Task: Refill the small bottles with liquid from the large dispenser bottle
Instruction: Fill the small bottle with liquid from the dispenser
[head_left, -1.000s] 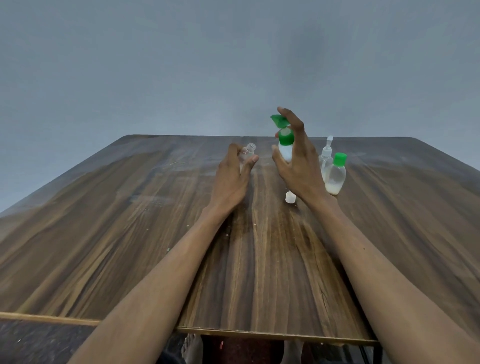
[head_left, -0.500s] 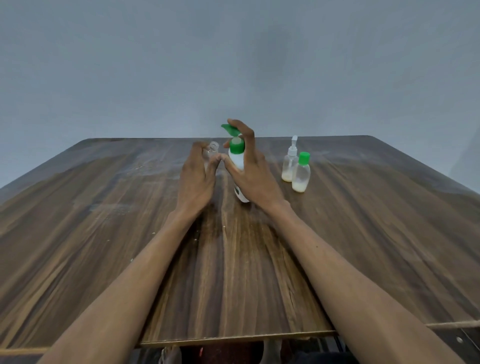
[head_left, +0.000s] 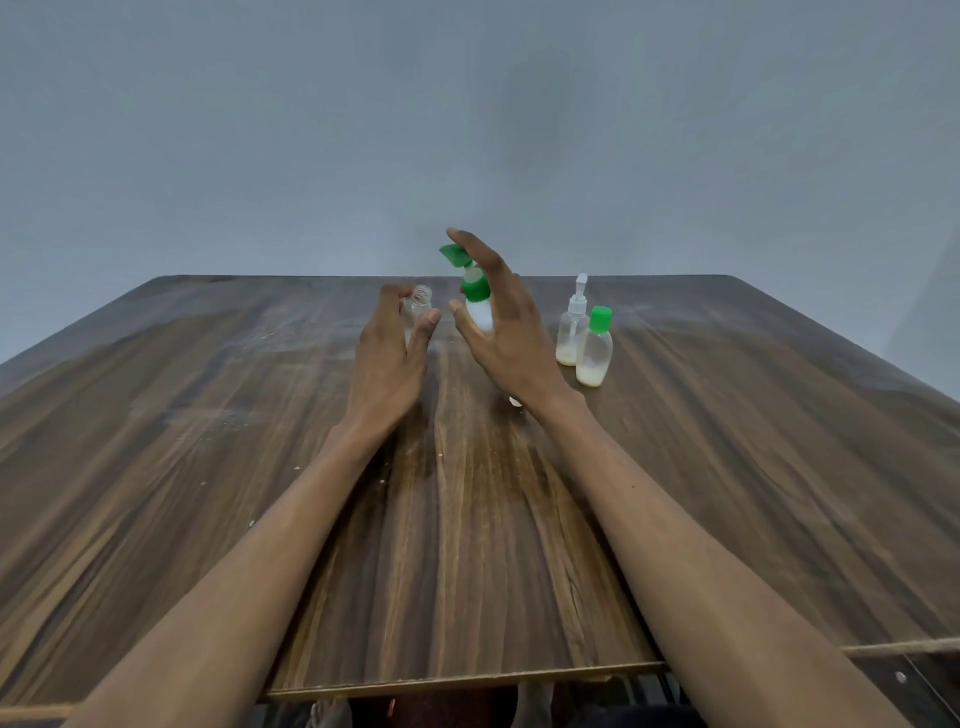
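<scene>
A white dispenser bottle (head_left: 479, 312) with a green pump head stands at the table's middle. My right hand (head_left: 506, 332) is curved round it, index finger on top of the green pump, thumb at the bottle's side. My left hand (head_left: 389, 358) holds a small clear uncapped bottle (head_left: 418, 306) between thumb and fingers, just left of the pump spout. Two other small bottles stand to the right: one with a white spray top (head_left: 571, 332) and one with a green cap (head_left: 595, 348), both with pale liquid at the bottom.
The wooden table (head_left: 208, 441) stretches wide on both sides, with its front edge near my elbows. A small white cap (head_left: 515, 401) peeks out under my right wrist. A grey wall stands behind the table.
The view shifted between frames. The dispenser's pump head now stands higher than half a second ago, with my finger still on it; the left hand keeps the small bottle beside the spout.
</scene>
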